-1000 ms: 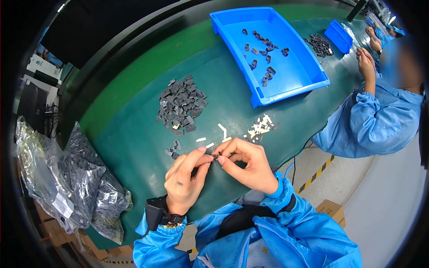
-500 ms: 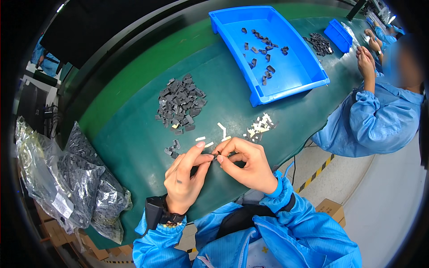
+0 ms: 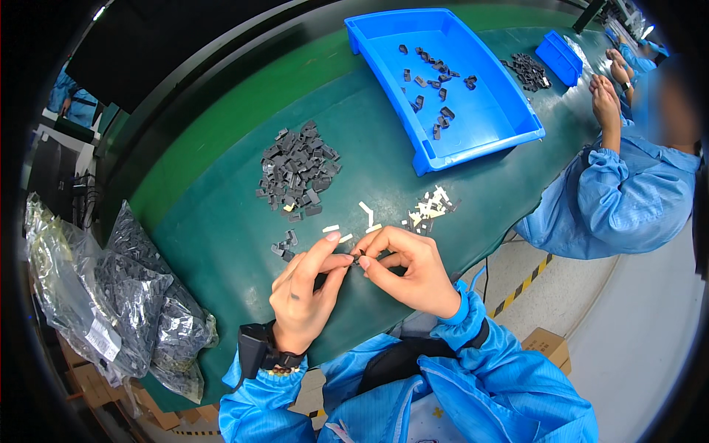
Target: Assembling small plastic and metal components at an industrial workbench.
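Between their fingertips, my left hand (image 3: 309,295) and my right hand (image 3: 410,270) pinch a small dark plastic part (image 3: 356,261), mostly hidden by the fingers. Just beyond my fingers lie a few pale strips (image 3: 366,213), one of them close to my left index fingertip. A few loose dark parts (image 3: 283,245) sit left of my left hand. Farther off is a large heap of dark grey plastic parts (image 3: 299,171). Past my right hand, a small pile of white and cream scraps (image 3: 428,210) rests on the green table (image 3: 221,251).
A large blue tray (image 3: 480,153) holding several dark parts stands at the far right. Clear plastic bags of dark parts (image 3: 140,303) fill the left edge. At right sits a co-worker in blue (image 3: 605,192), near another dark heap (image 3: 529,72) and a small blue bin (image 3: 559,59).
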`<state>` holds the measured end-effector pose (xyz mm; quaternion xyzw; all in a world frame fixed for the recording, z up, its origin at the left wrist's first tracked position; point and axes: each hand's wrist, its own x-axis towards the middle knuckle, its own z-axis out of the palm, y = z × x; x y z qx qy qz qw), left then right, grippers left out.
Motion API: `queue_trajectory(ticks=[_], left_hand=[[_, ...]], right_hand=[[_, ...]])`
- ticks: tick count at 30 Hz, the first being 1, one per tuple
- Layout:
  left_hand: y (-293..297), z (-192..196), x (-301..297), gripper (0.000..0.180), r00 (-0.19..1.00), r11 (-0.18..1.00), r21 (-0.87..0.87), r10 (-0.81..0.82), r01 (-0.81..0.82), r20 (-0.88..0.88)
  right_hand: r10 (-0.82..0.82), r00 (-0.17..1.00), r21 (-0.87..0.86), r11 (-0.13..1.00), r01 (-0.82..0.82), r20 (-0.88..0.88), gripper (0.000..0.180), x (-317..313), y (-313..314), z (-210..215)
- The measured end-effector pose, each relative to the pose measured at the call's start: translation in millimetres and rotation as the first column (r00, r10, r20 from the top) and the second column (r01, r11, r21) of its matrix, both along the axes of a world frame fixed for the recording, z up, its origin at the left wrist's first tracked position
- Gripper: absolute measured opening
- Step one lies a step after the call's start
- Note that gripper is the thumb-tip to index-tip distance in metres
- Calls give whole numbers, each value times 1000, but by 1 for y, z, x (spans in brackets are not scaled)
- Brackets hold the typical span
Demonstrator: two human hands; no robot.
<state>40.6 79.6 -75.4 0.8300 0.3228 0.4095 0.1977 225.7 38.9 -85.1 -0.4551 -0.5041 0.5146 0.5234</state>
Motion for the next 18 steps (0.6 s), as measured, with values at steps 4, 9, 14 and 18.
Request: queue_trajectory(ticks=[4,9,14,18], left_hand=[[0,0,1,66,1000,1000,9,1,-1,1],[0,-2,0,66,1000,1000,7,2,-2,7],[0,-1,0,66,1000,1000,3,1,-1,5],[0,-7,3,60,996,998,57,16,-21,85]], right_hand=[[-3,1000,3,1000,3,-2,3,-1,0,0],[-6,1000,17,1000,6,8,2,0,0,1],[-6,1000,22,1000,6,16,3,0,1,1],[-13,999,24,1000,12,37,3,-2,1,3]])
